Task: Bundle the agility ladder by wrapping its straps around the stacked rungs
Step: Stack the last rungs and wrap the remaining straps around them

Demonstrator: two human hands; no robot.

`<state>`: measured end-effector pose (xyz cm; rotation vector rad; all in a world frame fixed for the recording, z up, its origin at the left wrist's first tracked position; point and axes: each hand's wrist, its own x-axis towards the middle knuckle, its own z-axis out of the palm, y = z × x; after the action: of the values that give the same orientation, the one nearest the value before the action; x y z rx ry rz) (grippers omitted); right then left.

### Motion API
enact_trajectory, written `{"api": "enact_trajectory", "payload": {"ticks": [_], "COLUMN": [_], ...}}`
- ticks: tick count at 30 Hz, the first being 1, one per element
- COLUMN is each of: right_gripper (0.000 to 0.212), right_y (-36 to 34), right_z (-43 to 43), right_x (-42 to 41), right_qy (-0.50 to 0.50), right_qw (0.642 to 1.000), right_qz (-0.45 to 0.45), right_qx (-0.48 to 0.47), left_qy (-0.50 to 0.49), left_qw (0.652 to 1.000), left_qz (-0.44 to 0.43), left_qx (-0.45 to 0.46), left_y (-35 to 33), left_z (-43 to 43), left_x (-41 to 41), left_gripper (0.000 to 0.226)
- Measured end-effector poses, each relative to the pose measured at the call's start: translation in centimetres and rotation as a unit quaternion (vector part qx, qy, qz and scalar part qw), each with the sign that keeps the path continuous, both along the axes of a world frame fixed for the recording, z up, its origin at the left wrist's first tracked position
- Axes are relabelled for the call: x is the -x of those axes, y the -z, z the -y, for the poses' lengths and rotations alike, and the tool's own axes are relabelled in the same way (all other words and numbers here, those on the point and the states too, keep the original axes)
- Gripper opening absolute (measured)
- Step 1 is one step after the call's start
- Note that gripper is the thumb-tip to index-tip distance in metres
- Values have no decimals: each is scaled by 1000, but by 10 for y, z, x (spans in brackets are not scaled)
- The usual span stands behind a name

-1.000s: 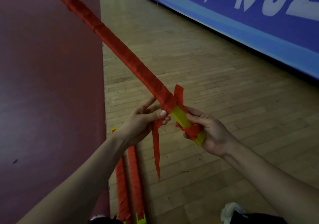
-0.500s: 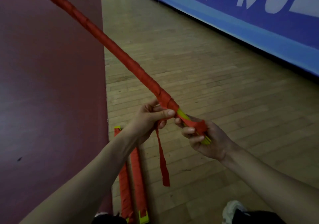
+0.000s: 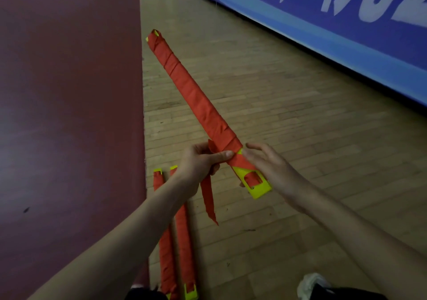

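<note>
The bundle (image 3: 196, 96) is held in the air above the wood floor (image 3: 288, 119), in front of the person. Its long axis runs on a slant, with the near end low and to the right and the far end pointing up, away and to the left. Red strap covers nearly its whole length, and the bare yellow end (image 3: 257, 187) shows at the near tip. The left hand (image 3: 198, 161) grips the bundle just behind that end, the thumb laid across the top of the wrap and the fingers curled under. A loose strap tail (image 3: 208, 198) hangs straight down from this grip. The right hand (image 3: 275, 170) sits beside the yellow end with its fingers nearly straight and spread, holding nothing; whether the fingertips touch the wrap cannot be told. Two wrapped bundles (image 3: 182, 230) lie side by side on the floor below the left forearm.
</note>
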<state>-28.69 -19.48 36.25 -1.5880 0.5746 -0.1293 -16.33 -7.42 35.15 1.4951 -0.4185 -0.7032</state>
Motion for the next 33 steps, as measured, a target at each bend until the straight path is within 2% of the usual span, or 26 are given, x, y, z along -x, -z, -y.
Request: {"api": "enact_trajectory", "payload": {"ticks": [2, 3, 4, 9, 14, 21, 26, 30, 33], "right_gripper": [40, 37, 35, 22, 19, 47, 34, 40, 45], "right_y": [9, 14, 16, 5, -5, -13, -15, -12, -8], "right_z": [-7, -9, -10, -6, -3, -5, -12, -14, -15], "right_x": [0, 0, 0, 2, 4, 3, 2, 1, -4], "right_qy": [25, 32, 38, 84, 51, -12, -56, -95, -63], "right_qw": [978, 963, 959, 984, 976, 969, 950, 928, 953], "right_qz": [11, 23, 40, 136, 187, 203, 177, 123, 75], "right_qx": [207, 268, 279, 81, -95, -138, -252, -340, -285], "left_qy": [5, 8, 11, 76, 109, 110, 136, 128, 85], "left_qw": [1000, 1000, 1000, 995, 984, 978, 975, 977, 985], "left_qz": [4, 6, 8, 13, -36, -72, -46, -29, -21], "left_qx": [10, 15, 19, 70, 135, 162, 172, 169, 150], "left_y": [1, 0, 0, -6, -11, -20, -26, -26, -23], "left_z": [3, 4, 5, 2, 2, 3, -2, -7, -5], "left_x": [4, 5, 6, -1, 3, 7, 9, 10, 7], "left_gripper": [13, 13, 15, 10, 32, 30, 46, 36, 35]}}
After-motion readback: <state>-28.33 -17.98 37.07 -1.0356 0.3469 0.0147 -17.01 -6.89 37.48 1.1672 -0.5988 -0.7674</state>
